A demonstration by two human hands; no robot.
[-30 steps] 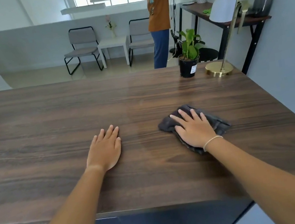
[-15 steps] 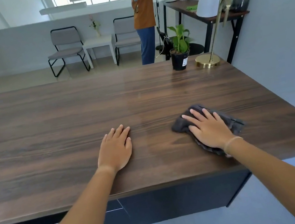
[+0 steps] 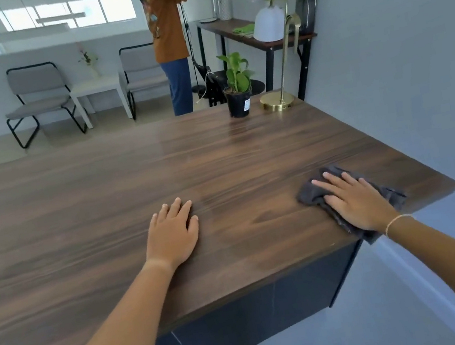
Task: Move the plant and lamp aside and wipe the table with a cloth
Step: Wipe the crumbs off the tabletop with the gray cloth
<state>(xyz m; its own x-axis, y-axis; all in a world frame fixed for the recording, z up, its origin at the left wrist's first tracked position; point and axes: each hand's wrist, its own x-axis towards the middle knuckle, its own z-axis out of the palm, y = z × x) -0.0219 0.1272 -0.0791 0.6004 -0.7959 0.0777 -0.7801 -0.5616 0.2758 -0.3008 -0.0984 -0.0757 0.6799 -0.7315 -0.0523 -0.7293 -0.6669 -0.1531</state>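
A person's right hand [image 3: 356, 204] presses a dark grey cloth [image 3: 349, 199] under flat, spread fingers [image 3: 332, 181] at the desk's [image 3: 105, 209] near right corner. The left hand [image 3: 172, 235] lies open and empty, apparently bracing. The potted plant [image 3: 237, 88] and brass lamp [image 3: 278, 72] stand together at the far corner, leaving the desk clear for wiping.

Bare forearms without sleeves, thin pale bracelet [image 3: 396, 221] around the right wrist

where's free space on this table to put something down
Bare wood spans the table left of the left hand, and between it and the right hand on the cloth. Crowded only at the far right corner: plant, lamp.
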